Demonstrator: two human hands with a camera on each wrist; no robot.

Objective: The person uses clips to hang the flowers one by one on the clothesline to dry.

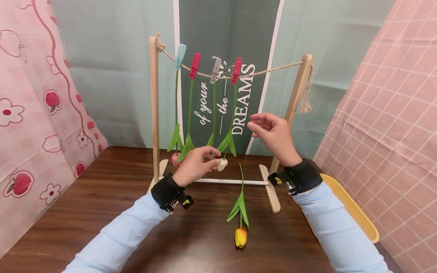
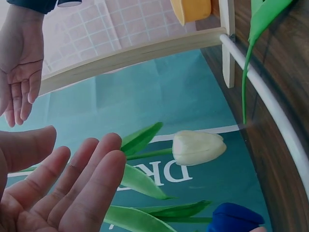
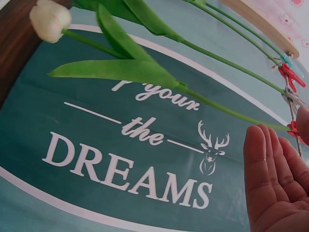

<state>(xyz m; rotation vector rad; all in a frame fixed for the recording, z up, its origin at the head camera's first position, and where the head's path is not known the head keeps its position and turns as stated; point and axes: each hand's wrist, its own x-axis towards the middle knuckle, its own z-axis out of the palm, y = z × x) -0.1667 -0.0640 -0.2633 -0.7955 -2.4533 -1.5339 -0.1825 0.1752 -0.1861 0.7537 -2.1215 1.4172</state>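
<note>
Several artificial tulips hang head-down from a rope (image 1: 273, 69), held by a light blue clothespin (image 1: 180, 57), a grey clothespin (image 1: 216, 71) and red ones. My left hand (image 1: 196, 165) is beside the white tulip (image 1: 222, 164); in the left wrist view its fingers are relaxed and apart from the bloom. To the right of that tulip's stem, my right hand (image 1: 276, 138) is raised with loosely bent fingers and holds nothing. A blue tulip (image 2: 234, 217) and a pink tulip (image 1: 175, 158) hang further left. On the table lies a yellow-orange tulip (image 1: 240, 237), its stem pointing away from me.
The rope is strung between a left wooden post (image 1: 154, 110) and a right wooden post (image 1: 297, 94). A white bar (image 1: 232, 181) joins their feet low down. Beyond my right forearm is a yellow tray (image 1: 355, 210). A green printed cloth (image 1: 112, 76) hangs behind the brown table (image 1: 85, 212).
</note>
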